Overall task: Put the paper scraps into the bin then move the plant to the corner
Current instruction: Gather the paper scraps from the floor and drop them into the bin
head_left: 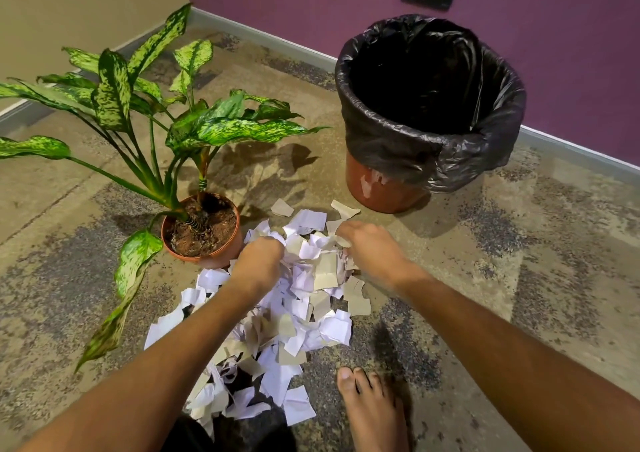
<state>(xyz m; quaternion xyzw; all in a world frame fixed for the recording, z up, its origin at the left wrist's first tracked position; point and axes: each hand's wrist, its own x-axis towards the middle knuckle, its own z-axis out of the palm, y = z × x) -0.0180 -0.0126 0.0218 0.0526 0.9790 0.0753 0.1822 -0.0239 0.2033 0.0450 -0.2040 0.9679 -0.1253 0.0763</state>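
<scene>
head view: the scraps [277, 313] are heaped on the floor [519, 278] between plant [194, 129] and bin [429, 112]. both the left hand [258, 261] and right hand [372, 249] are curled closed on scraps at the heap's far end.

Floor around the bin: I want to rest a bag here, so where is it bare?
Bare floor lies right of the paper scraps, below the bin. Another bare patch sits between the plant and the bin. It is crowded where both hands dig into the scraps.
</scene>
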